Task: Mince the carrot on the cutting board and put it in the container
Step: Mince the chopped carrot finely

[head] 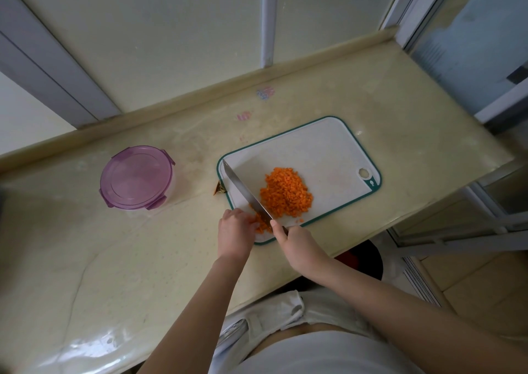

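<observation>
Well left of the cutting board (328, 150) we see the container (137, 178), its purple lid on. At the board's near left corner, our left hand (235, 232) curls its fingers over what seem to be coarser carrot pieces (262, 225). The knife (245, 195) slants across the board's left side. The minced carrot (285, 193) is heaped mid-board. At the board's near edge, our right hand (297, 243) wraps its fingers round the knife handle.

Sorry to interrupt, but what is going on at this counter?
A person is mincing carrot on the cutting board. The right hand grips the knife, its blade angled across the board; the left hand holds carrot pieces beside it. A minced pile lies on the board. The lidded container stands apart.
</observation>
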A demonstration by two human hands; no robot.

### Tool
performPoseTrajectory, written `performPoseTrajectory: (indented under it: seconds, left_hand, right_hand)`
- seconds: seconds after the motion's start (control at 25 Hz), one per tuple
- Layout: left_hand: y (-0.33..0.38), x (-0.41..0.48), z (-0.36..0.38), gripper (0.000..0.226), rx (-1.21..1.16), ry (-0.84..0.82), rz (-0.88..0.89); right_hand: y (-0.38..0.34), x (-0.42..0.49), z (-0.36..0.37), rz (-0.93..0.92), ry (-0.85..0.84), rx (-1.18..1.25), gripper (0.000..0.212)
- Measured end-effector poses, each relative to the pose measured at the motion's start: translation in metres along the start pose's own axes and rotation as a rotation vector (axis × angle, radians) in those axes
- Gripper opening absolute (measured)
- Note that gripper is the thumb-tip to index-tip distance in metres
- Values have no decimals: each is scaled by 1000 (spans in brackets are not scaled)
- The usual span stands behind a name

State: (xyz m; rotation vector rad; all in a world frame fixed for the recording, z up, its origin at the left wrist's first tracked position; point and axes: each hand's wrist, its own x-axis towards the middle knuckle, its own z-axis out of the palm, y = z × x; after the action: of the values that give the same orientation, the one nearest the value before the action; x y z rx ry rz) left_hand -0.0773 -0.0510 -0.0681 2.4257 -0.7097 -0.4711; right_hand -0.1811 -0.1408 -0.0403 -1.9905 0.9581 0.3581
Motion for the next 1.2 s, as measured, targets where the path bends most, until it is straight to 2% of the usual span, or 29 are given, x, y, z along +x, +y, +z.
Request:
performPoseTrajectory:
  seconds: [0.68,1.2]
  left_hand:
    - [2,0,9,12,20,14,-55]
    - [2,-3,5,10,-80,49,-65]
  right_hand:
    - [8,18,-20,-35,0,99,61]
    - [2,-4,-20,-56,2,130,60]
